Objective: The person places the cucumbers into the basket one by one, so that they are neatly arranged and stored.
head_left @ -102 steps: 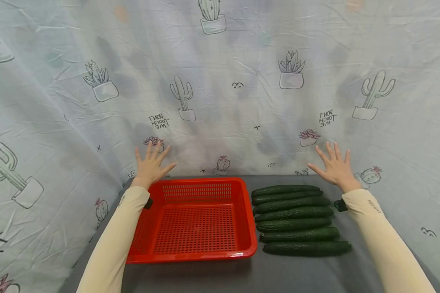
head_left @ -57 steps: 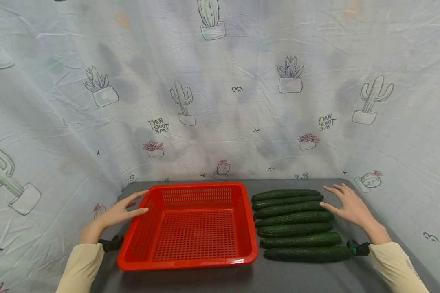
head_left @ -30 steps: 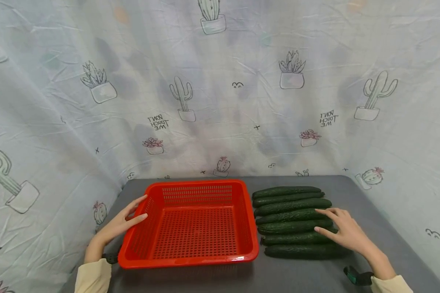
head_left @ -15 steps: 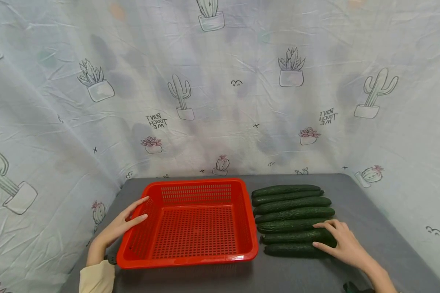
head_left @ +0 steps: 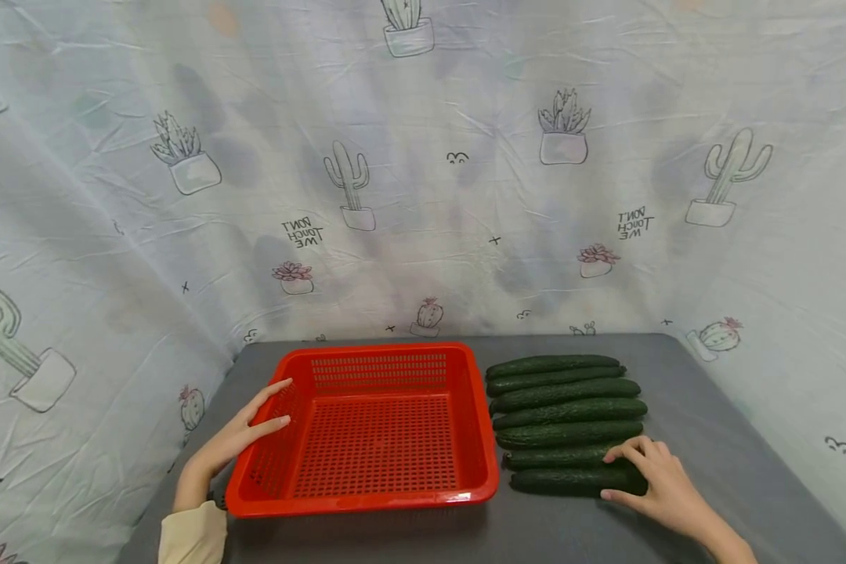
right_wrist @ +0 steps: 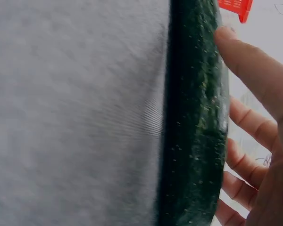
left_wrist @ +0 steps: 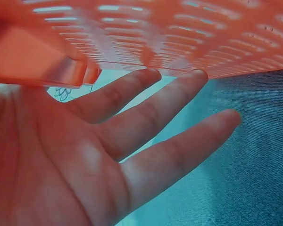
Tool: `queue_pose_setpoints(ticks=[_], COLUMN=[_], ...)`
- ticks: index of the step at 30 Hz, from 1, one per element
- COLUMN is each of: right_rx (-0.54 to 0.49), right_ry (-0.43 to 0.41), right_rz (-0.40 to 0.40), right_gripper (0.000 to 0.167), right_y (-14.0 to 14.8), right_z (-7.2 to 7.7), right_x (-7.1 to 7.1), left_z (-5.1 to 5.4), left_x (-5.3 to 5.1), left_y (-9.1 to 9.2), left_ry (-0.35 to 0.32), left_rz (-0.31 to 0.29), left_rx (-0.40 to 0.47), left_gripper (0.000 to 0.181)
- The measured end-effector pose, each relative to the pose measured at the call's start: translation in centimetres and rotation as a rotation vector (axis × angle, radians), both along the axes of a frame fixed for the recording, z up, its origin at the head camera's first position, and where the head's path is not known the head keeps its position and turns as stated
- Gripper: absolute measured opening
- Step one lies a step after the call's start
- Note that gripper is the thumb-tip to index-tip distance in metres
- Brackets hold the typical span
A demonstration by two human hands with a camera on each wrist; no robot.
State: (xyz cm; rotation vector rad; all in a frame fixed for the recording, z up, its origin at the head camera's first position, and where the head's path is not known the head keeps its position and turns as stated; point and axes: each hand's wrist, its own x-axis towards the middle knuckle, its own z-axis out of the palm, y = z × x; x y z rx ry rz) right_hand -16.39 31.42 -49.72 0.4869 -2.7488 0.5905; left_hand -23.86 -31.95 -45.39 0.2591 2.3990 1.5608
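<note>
At far left, pale cloth backdrop (head_left: 423, 188), creased, runs down to the grey table (head_left: 550, 529); big printed cactus (head_left: 14, 337) on its side part. Next, cream sleeve (head_left: 193, 533) at the bottom edge, then left hand (head_left: 233, 439) at the left rim of the red basket (head_left: 359, 504). Thumb and index finger are apart, both reaching over the rim to the inner side. Left wrist view: three more fingers (left_wrist: 148, 113), straight and spread, outside the slotted wall; contact there, can't tell. Left grip: spread.

Red basket sits upright on the table, left of centre, grid floor in plain sight. Just right of it, seven dark green cucumbers (head_left: 567, 410) lie side by side on the table, each pointing left to right, left ends close to the basket's right rim. Nearest cucumber (head_left: 564, 482) is the front one.

Right hand (head_left: 666, 486) is over that one's right end: thumb on the near side, index finger bent across toward the second cucumber from the front. Right wrist view: thumb and other fingers spread on either side of the cucumber. Whether they press on it, can't tell.

Far right, small printed cactus (head_left: 719, 335) on the cloth beside the table edge.
</note>
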Motion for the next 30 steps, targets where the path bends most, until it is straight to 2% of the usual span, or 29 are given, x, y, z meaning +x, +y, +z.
queue_pose_setpoints(ticks=[5,12,18,25,28,30], right_rx=[0.034,0.035,0.034,0.056,0.091,0.116], right_ry=[-0.004,-0.008,0.022,0.053,0.035,-0.005], right_rz=[-0.007,-0.023,-0.023,-0.013,-0.035,-0.052], right_gripper=[0.041,0.043,0.042,0.038,0.036,0.035], right_y=[0.0,-0.3,-0.5,-0.6,-0.6,-0.7], right_z=[-0.5,-1.0,-1.1,-1.2,-1.1,-0.9], right_x=[0.1,-0.1,-0.2,0.3,0.5,0.7], left_z=[-0.1,-0.1,0.1,0.0,-0.1,-0.2], left_x=[0.0,-0.1,-0.2,-0.1,-0.1,-0.2], left_y=[0.1,0.1,0.1,0.0,0.1,0.0], left_ry=[-0.019,-0.019,-0.036,-0.034,-0.022,-0.027], left_rz=[0.003,0.003,0.002,0.006,0.016,0.015], left_rx=[0.025,0.011,0.044,0.009,0.000,0.012], left_gripper=[0.066,0.065,0.067,0.066,0.065,0.065])
